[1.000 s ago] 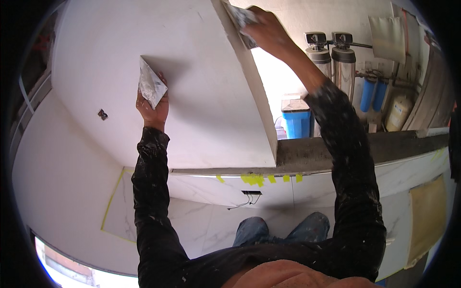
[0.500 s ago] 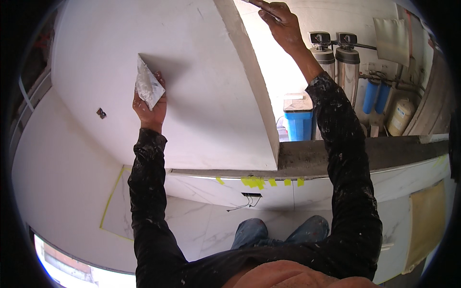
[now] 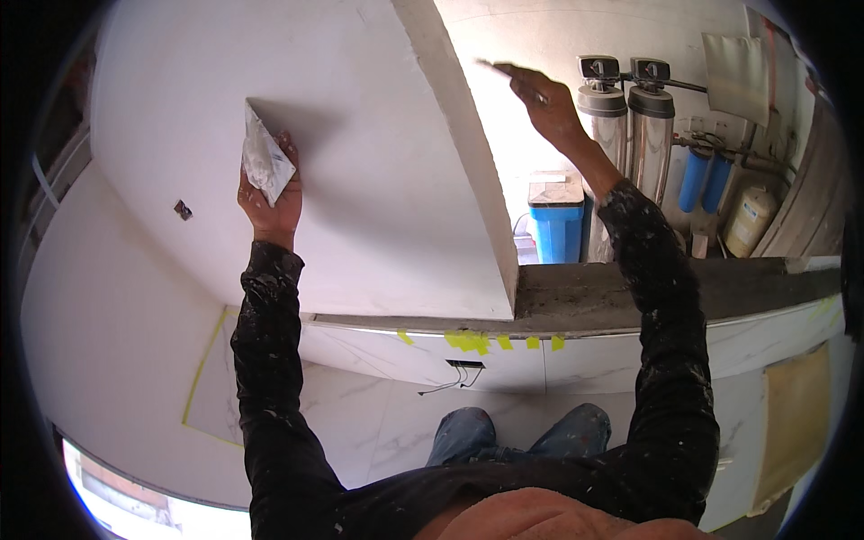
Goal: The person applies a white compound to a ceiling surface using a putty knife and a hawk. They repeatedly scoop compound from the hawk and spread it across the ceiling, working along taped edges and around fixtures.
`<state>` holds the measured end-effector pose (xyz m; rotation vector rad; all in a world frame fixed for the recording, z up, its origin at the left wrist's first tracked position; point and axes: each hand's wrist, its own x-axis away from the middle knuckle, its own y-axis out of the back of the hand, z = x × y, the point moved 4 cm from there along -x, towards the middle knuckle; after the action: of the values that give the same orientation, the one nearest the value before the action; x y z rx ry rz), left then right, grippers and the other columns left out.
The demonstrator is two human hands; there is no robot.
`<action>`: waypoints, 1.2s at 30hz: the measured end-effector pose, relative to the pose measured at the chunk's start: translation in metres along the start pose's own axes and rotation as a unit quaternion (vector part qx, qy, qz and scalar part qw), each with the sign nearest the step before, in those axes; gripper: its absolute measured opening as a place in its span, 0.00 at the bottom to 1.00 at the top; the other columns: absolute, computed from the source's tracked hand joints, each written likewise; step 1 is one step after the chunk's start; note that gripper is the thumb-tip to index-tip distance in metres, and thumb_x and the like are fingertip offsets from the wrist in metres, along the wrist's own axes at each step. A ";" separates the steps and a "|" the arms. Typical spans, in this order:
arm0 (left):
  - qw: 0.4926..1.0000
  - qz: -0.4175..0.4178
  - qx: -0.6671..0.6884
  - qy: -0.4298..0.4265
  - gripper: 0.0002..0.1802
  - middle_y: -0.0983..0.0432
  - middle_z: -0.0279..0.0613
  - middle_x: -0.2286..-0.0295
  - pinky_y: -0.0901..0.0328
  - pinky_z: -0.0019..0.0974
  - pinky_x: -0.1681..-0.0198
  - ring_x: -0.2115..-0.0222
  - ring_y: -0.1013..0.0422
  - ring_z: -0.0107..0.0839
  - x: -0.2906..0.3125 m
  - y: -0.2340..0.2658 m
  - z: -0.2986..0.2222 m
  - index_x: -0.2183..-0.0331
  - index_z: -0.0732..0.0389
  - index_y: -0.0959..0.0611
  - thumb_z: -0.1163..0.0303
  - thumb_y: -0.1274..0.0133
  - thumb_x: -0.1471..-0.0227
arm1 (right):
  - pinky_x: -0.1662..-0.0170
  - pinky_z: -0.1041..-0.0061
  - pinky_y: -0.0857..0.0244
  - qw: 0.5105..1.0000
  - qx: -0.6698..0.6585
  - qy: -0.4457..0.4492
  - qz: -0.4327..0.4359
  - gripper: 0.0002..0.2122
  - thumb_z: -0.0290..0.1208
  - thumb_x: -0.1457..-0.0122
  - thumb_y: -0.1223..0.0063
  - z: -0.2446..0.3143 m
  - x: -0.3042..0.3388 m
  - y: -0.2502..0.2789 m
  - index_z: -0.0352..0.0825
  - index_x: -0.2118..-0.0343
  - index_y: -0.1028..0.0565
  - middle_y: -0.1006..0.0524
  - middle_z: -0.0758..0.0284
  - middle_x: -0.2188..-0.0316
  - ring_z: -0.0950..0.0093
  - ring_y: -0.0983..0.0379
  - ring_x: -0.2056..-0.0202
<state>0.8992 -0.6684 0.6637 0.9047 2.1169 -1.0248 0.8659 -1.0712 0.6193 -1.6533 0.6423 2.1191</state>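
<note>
White wall [image 3: 378,216] behind left hand [image 3: 272,205]; grey ledge [image 3: 576,299]; metal tanks [image 3: 650,148], blue bin [image 3: 557,232] beyond.

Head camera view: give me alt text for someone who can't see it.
A person's left hand holds a plate of white paste before a white wall; the right hand holds a blurred thin tool near the wall's edge.

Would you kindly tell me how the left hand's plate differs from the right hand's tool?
The plate shows its broad face; the tool appears as a thin, blurred sliver. The plate carries white paste; none can be made out on the tool. The plate appears against the white wall, the tool against the bright opening. Both are handheld.
</note>
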 end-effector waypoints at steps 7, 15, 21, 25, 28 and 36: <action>0.999 0.036 0.005 -0.007 0.22 0.28 0.50 0.55 0.42 0.41 0.40 0.48 0.36 0.43 -0.004 -0.012 0.007 0.49 0.68 0.32 0.66 0.62 0.42 | 0.46 0.69 0.37 0.990 0.036 0.079 -0.107 0.20 0.15 0.44 0.57 0.000 -0.060 -0.013 0.38 0.48 0.31 0.29 0.57 0.51 0.61 0.33 0.49; 0.999 0.040 -0.007 -0.009 0.22 0.27 0.49 0.56 0.41 0.41 0.41 0.49 0.35 0.42 0.000 -0.009 0.008 0.49 0.67 0.31 0.66 0.61 0.42 | 0.38 0.67 0.48 0.991 -0.008 0.135 0.002 0.27 0.09 0.46 0.58 0.031 -0.009 -0.033 0.41 0.43 0.35 0.35 0.63 0.44 0.67 0.43 0.40; 0.997 0.068 -0.026 -0.007 0.22 0.27 0.49 0.56 0.41 0.40 0.41 0.48 0.35 0.42 -0.003 -0.016 0.008 0.49 0.66 0.31 0.66 0.59 0.43 | 0.40 0.69 0.43 0.996 0.036 0.081 0.000 0.22 0.16 0.41 0.60 0.014 -0.032 0.004 0.42 0.44 0.34 0.32 0.64 0.46 0.64 0.36 0.45; 0.998 0.053 -0.017 0.002 0.23 0.27 0.49 0.55 0.41 0.41 0.41 0.48 0.35 0.42 -0.006 -0.009 0.013 0.49 0.67 0.32 0.65 0.59 0.43 | 0.43 0.70 0.39 0.990 0.039 0.134 -0.022 0.20 0.19 0.40 0.58 0.034 -0.085 -0.007 0.42 0.45 0.34 0.31 0.64 0.46 0.63 0.35 0.45; 0.997 0.068 -0.029 -0.001 0.23 0.27 0.48 0.55 0.40 0.41 0.42 0.48 0.35 0.42 -0.002 -0.010 0.004 0.49 0.67 0.31 0.64 0.59 0.43 | 0.42 0.70 0.40 0.994 0.020 0.108 -0.016 0.19 0.22 0.38 0.58 0.043 -0.049 -0.023 0.44 0.44 0.35 0.32 0.64 0.46 0.65 0.36 0.45; 0.995 0.080 -0.056 -0.038 0.30 0.32 0.52 0.52 0.43 0.41 0.40 0.47 0.37 0.43 -0.001 -0.005 0.004 0.46 0.69 0.36 0.62 0.52 0.46 | 0.42 0.70 0.41 0.999 -0.015 -0.001 0.028 0.19 0.21 0.39 0.59 0.060 -0.027 0.012 0.41 0.45 0.33 0.31 0.62 0.47 0.66 0.36 0.45</action>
<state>0.8965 -0.6741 0.6646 0.9487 1.9829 -0.8376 0.8180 -1.0477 0.6588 -1.6677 0.6677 2.1793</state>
